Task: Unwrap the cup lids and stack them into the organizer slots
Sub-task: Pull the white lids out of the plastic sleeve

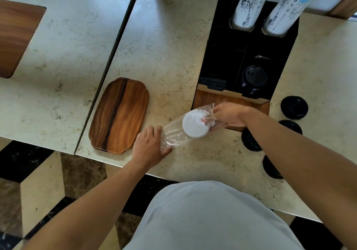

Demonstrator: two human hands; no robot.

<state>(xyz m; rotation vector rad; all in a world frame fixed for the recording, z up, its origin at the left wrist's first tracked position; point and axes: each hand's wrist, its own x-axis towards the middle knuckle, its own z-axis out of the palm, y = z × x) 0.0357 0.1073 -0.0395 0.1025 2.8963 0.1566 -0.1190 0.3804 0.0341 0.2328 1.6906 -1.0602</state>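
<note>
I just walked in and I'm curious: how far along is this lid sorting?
Partly done. A stack of black lids already sits in one slot of the black organizer. In hand: the right hand reaches into the clear plastic sleeve for the white lids while the left hand holds its other end. Left: several loose black lids on the counter.
</note>
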